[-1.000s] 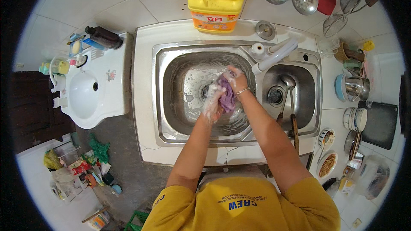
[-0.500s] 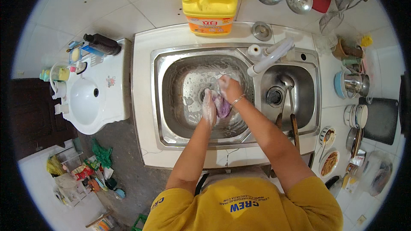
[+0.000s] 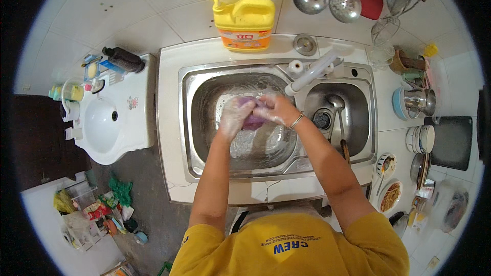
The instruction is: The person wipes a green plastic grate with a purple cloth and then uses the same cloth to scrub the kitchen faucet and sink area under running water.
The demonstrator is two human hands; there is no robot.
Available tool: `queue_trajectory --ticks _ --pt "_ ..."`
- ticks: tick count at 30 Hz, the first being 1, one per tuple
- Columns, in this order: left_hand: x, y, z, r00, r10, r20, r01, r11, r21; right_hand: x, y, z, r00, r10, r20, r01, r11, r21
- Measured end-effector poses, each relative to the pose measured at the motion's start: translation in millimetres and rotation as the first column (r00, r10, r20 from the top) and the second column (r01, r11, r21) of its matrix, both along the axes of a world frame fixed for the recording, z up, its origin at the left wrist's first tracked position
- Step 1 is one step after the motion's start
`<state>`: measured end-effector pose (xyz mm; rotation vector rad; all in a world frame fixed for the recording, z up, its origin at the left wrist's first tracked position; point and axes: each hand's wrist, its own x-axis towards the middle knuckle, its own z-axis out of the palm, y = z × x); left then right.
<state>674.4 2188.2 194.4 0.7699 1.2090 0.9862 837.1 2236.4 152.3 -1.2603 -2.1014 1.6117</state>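
Over the large left basin of the steel sink (image 3: 202, 138), both soapy hands are closed on a purple cloth (image 3: 254, 121). My left hand (image 3: 234, 115) grips its left side, covered in suds. From the right, my right hand (image 3: 279, 109), with a bracelet at the wrist, holds the other side, its fingers near those of the left. Part of the cloth is hidden behind the fingers. Foam and water streaks coat the basin floor below. The white faucet (image 3: 314, 74) stands to the right of my hands, its spout over the divider between the basins.
A ladle (image 3: 335, 103) and a wooden-handled utensil (image 3: 344, 149) lie in the right basin. Behind the sink stands a yellow pump jug (image 3: 244, 24), near a round metal strainer (image 3: 305, 44). Bowls, plates of food (image 3: 391, 197) and pots line the right counter. A white washbasin (image 3: 102, 128) is at left.
My hands have come up and apart a little, the left moving leftward, and the purple cloth is now spread between them. The view has shifted slightly.
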Motion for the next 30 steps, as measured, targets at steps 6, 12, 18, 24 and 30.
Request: queue_trajectory --ticks 6,12,18,24,30 --pt "4.6 -7.4 -27.2 0.701 0.293 0.650 -0.286 0.951 -0.121 26.6 -12.0 -72.4 0.783 -0.415 -0.463 0.273 0.899 -0.343" --pt "-5.2 -31.1 -173.9 0.707 0.484 0.516 -0.437 0.872 -0.219 -49.4 -61.6 -34.6 0.923 -0.238 -0.301 0.228 0.971 -0.067" --pt "65.6 -24.0 -79.2 0.753 0.470 0.460 -0.269 0.858 -0.437 -16.9 -5.2 -51.9 0.908 -0.247 0.339 0.139 0.940 0.313" --pt "40.1 -32.7 -202.5 0.983 0.159 -0.092 -0.144 0.978 0.148 -24.7 -57.0 -43.5 0.957 -0.052 0.284 -0.112 0.840 0.530" --pt "52.3 -15.7 -67.5 0.594 0.472 0.651 -0.308 0.881 -0.358 10.9 -1.0 -85.6 0.847 -0.459 -0.269 0.409 0.885 -0.223"
